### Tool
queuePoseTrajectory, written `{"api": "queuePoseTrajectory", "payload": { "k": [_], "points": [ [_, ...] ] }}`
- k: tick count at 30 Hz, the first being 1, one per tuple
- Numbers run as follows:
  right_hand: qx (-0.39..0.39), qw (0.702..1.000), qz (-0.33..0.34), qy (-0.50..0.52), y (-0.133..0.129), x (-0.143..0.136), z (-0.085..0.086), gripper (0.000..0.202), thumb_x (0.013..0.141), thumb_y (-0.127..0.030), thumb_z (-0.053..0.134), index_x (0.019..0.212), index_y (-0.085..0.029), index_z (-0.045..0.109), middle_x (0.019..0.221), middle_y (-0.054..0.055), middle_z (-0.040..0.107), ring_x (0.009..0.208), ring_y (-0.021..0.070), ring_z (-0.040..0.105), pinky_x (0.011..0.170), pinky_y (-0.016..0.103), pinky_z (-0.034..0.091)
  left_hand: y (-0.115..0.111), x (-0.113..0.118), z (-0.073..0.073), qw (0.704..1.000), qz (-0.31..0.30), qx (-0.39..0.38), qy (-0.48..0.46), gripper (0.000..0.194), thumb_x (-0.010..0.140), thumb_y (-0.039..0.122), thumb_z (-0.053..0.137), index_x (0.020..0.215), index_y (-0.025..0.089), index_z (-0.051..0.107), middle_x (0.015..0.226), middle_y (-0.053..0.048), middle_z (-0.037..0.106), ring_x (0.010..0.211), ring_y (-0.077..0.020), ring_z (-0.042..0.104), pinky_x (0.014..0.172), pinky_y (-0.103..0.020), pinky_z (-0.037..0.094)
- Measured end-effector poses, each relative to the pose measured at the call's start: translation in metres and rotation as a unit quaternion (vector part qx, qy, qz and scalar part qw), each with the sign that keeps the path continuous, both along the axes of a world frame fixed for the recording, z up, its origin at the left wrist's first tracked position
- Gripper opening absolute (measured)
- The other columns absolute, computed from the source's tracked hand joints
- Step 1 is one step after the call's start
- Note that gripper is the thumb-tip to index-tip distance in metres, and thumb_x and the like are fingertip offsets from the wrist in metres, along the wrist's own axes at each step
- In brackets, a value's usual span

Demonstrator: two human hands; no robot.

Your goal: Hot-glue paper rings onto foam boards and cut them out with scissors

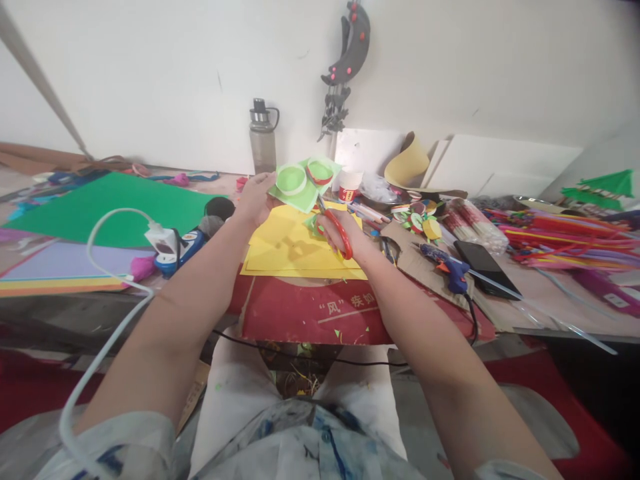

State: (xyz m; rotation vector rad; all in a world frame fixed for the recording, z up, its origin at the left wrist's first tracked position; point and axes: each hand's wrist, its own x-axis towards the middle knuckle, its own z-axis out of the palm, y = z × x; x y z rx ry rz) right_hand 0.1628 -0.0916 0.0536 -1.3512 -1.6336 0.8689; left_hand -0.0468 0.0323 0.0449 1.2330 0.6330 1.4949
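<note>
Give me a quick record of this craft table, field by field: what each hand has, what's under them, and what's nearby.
left hand: holds light green paper sheet with drawn rings, raised above the table
right hand: grips red-handled scissors, blades at the sheet's lower edge
beneath: yellow paper stack on red printed cardboard
left side: large green card sheet
right side: blue glue gun, black phone
back: grey water bottle

Water bottle (263,137), glue gun (450,269), phone (480,260), green sheet (113,207)
</note>
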Motion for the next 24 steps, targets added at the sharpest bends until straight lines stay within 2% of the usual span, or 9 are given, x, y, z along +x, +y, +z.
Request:
{"api": "queuePoseTrajectory", "payload": {
  "k": [6,12,17,24],
  "points": [
    [0.001,1.0,-0.011,0.017,0.004,-0.002,-0.006,0.03,0.1,-0.029,0.056,0.071,-0.024,0.05,0.059,-0.004,0.045,0.045,0.0123,0.042,0.041,0.024,0.034,-0.006,0.003,0.004,1.0,0.0,-0.019,-0.003,0.027,0.082,0.044,0.086,0.087,0.021,0.073,0.095,-0.006,0.079,0.098,-0.0247,0.077,0.09,-0.043,0.068],
    [0.006,1.0,-0.004,0.021,0.012,0.002,-0.014,0.028,0.096,-0.034,0.061,0.072,-0.024,0.051,0.058,-0.005,0.046,0.046,0.0116,0.042,0.04,0.022,0.033,-0.008,0.002,0.006,1.0,0.005,-0.022,-0.011,0.025,0.085,0.04,0.081,0.084,0.019,0.068,0.091,-0.005,0.078,0.094,-0.0221,0.077,0.089,-0.041,0.068],
    [0.016,1.0,-0.004,0.013,0.01,0.003,-0.011,0.027,0.096,-0.032,0.058,0.071,-0.024,0.051,0.06,-0.003,0.047,0.049,0.0124,0.043,0.044,0.023,0.032,-0.007,-0.001,0.006,1.0,0.002,-0.017,-0.013,0.022,0.085,0.036,0.08,0.082,0.02,0.067,0.084,-0.002,0.074,0.087,-0.0195,0.075,0.091,-0.041,0.068],
    [0.015,1.0,-0.019,0.0,0.004,-0.001,-0.006,0.029,0.095,-0.027,0.054,0.066,-0.024,0.05,0.056,-0.003,0.045,0.048,0.0134,0.042,0.045,0.025,0.031,-0.007,-0.001,0.007,0.999,0.0,-0.023,-0.022,0.022,0.085,0.034,0.082,0.081,0.02,0.066,0.085,-0.002,0.075,0.085,-0.019,0.076,0.089,-0.04,0.068]
  ]
}}
